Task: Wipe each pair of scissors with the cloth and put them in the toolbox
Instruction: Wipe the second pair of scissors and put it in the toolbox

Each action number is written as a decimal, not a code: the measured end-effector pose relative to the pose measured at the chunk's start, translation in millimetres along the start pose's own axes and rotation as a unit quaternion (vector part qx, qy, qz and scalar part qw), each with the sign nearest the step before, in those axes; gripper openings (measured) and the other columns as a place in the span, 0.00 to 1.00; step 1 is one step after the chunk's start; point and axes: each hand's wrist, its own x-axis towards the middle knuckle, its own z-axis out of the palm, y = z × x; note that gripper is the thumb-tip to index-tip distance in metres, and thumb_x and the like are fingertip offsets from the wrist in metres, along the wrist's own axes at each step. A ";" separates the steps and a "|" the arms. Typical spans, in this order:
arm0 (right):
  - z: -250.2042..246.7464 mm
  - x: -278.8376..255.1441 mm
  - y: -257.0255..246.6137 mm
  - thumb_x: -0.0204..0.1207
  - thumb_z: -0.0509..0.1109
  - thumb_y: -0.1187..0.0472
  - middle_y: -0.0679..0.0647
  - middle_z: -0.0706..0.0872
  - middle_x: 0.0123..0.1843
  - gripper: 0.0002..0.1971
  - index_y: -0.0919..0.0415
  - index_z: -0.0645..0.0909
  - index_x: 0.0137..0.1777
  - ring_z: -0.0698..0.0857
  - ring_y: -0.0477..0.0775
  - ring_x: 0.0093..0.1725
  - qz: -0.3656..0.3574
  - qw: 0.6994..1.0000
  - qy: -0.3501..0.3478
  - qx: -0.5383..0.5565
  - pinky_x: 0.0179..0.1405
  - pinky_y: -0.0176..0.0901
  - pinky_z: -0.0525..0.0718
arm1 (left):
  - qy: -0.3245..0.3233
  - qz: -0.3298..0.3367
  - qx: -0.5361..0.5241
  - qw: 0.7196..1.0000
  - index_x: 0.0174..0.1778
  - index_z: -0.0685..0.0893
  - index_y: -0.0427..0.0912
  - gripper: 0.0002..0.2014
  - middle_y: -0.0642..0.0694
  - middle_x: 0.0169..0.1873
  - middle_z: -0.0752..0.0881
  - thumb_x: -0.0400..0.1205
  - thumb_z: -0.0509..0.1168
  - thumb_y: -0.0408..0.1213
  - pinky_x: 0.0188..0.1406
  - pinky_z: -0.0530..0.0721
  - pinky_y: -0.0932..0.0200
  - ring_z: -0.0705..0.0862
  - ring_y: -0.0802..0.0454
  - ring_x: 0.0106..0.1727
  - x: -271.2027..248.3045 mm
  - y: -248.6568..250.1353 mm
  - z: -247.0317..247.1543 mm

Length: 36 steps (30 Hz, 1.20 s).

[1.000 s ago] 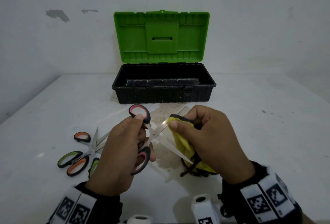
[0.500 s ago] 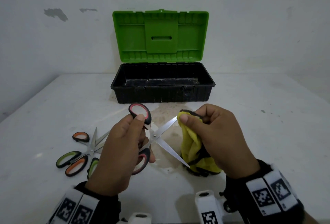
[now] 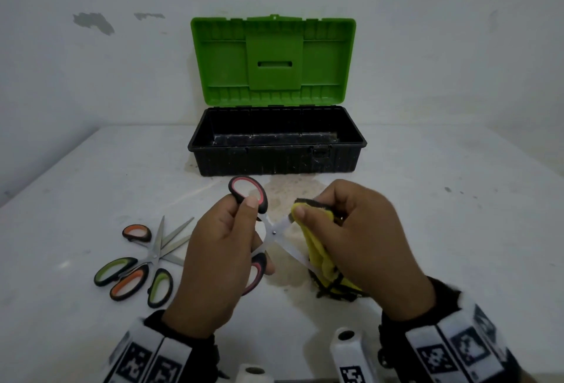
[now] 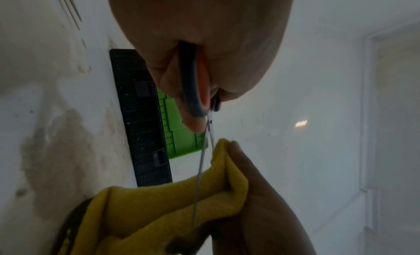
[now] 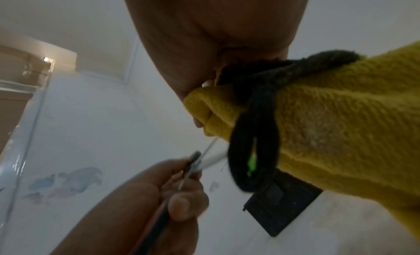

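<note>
My left hand (image 3: pixel 225 248) grips the black-and-red handles of a pair of scissors (image 3: pixel 258 199) held above the table, blades spread in an X. The right hand (image 3: pixel 351 236) pinches a yellow cloth with a black edge (image 3: pixel 314 214) around the upper blade, close to the pivot; the cloth's lower end hangs to the table. In the left wrist view the thin blade (image 4: pixel 200 169) runs into the cloth fold (image 4: pixel 222 169). In the right wrist view the cloth (image 5: pixel 329 124) fills the right side. The toolbox (image 3: pixel 276 153), black with its green lid (image 3: pixel 273 62) raised, stands open behind the hands.
Two more pairs of scissors lie crossed on the white table at the left, one with orange handles (image 3: pixel 129 286) and one with green handles (image 3: pixel 114 271). A stained patch marks the table in front of the toolbox. A white wall stands close behind.
The right hand first drew the cloth outward along the upper blade, then slid it back down toward the pivot. The left hand keeps its grip on the handles and has barely shifted.
</note>
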 end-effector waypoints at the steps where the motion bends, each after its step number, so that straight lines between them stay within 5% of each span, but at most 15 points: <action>1: 1.3 0.6 1.4 0.72 0.78 0.48 0.45 0.82 0.27 0.12 0.51 0.81 0.32 0.81 0.44 0.32 -0.002 1.000 0.009 -0.012 0.28 0.26 0.75 | 0.002 0.019 0.001 1.000 0.40 0.77 0.35 0.18 0.38 0.21 0.73 0.88 0.56 0.45 0.19 0.78 0.64 0.85 0.47 0.19 -1.6 1.1 0.5; 6: -4.3 11.0 8.0 0.73 0.78 0.51 0.47 0.80 0.25 0.14 0.52 0.80 0.31 0.79 0.45 0.29 0.014 0.998 0.066 0.005 0.27 0.25 0.73 | 0.017 0.060 0.001 0.998 0.40 0.77 0.34 0.17 0.40 0.20 0.72 0.88 0.56 0.44 0.18 0.77 0.65 0.84 0.45 0.18 -2.7 0.5 -1.2; 10: 5.6 0.1 -3.4 0.73 0.78 0.51 0.40 0.78 0.26 0.14 0.44 0.76 0.30 0.80 0.40 0.33 -0.032 0.999 0.015 -0.007 0.30 0.23 0.72 | 0.017 0.068 0.006 0.998 0.42 0.79 0.36 0.17 0.32 0.23 0.72 0.88 0.55 0.44 0.19 0.78 0.65 0.84 0.45 0.19 -0.3 -0.1 -2.9; 18: -7.9 15.6 13.2 0.74 0.78 0.51 0.48 0.80 0.25 0.14 0.55 0.81 0.32 0.79 0.44 0.29 0.010 0.997 0.075 -0.004 0.27 0.26 0.74 | 0.008 0.017 -0.001 1.000 0.39 0.77 0.37 0.18 0.45 0.18 0.74 0.89 0.54 0.45 0.21 0.79 0.66 0.85 0.49 0.20 -0.1 -4.2 -1.9; 24: 11.3 -5.4 -7.9 0.73 0.77 0.49 0.43 0.84 0.30 0.10 0.51 0.84 0.36 0.82 0.45 0.37 -0.053 0.998 -0.014 -0.022 0.33 0.27 0.78 | 0.010 -0.008 -0.025 1.000 0.35 0.75 0.40 0.18 0.48 0.18 0.72 0.89 0.55 0.43 0.17 0.76 0.70 0.84 0.50 0.19 3.9 0.0 1.7; 27: 19.3 -7.4 -4.7 0.74 0.76 0.47 0.44 0.85 0.32 0.11 0.52 0.85 0.38 0.83 0.45 0.34 -0.057 0.997 -0.027 -0.038 0.33 0.35 0.81 | -0.003 -0.019 -0.030 0.999 0.38 0.77 0.37 0.18 0.48 0.18 0.72 0.89 0.55 0.44 0.18 0.78 0.68 0.83 0.50 0.18 2.7 1.5 1.5; 32: 9.9 2.4 5.6 0.73 0.78 0.51 0.44 0.80 0.26 0.13 0.53 0.81 0.32 0.80 0.44 0.34 -0.028 0.999 0.034 -0.025 0.29 0.25 0.74 | -0.017 -0.035 -0.051 0.998 0.43 0.77 0.34 0.18 0.46 0.19 0.69 0.89 0.55 0.46 0.25 0.80 0.54 0.82 0.48 0.18 1.3 1.0 -1.3; 36: 3.2 12.6 17.0 0.73 0.78 0.50 0.46 0.78 0.23 0.15 0.53 0.80 0.30 0.78 0.44 0.26 0.012 0.998 0.055 -0.017 0.26 0.29 0.74 | -0.019 -0.044 -0.055 0.997 0.48 0.79 0.32 0.18 0.46 0.19 0.68 0.88 0.56 0.46 0.28 0.80 0.52 0.82 0.49 0.18 -0.7 0.3 -0.5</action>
